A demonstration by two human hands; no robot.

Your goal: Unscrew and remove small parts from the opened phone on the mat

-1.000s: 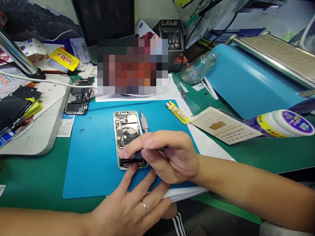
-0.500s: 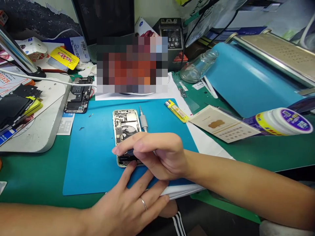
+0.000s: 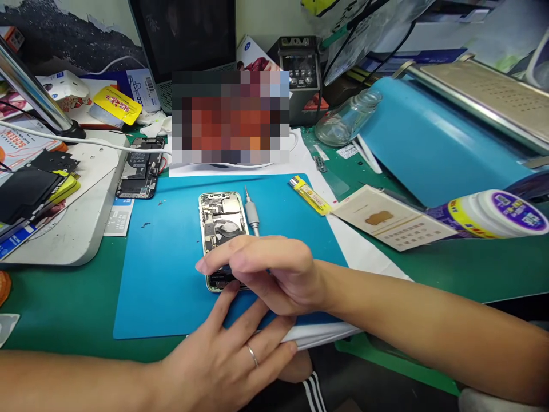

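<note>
An opened phone (image 3: 222, 220) with its boards bare lies on a blue mat (image 3: 167, 269). My right hand (image 3: 270, 272) hovers over the phone's near end, fingers pinched on a thin dark tool that is mostly hidden beneath them. My left hand (image 3: 227, 360), with a ring on one finger, lies flat on the mat, its fingers spread and one fingertip touching the phone's bottom edge. A grey screwdriver (image 3: 251, 214) rests just right of the phone.
A second opened phone (image 3: 141, 169) lies at the mat's far left corner, beside a white pad (image 3: 81, 217). A yellow packet (image 3: 309, 195), a printed card (image 3: 388, 220), a white tub (image 3: 493, 214), a glass jar (image 3: 345, 120) and a blue sheet (image 3: 433, 143) lie to the right.
My right hand has slid a little left and further up over the phone's lower end. The left hand has barely moved.
</note>
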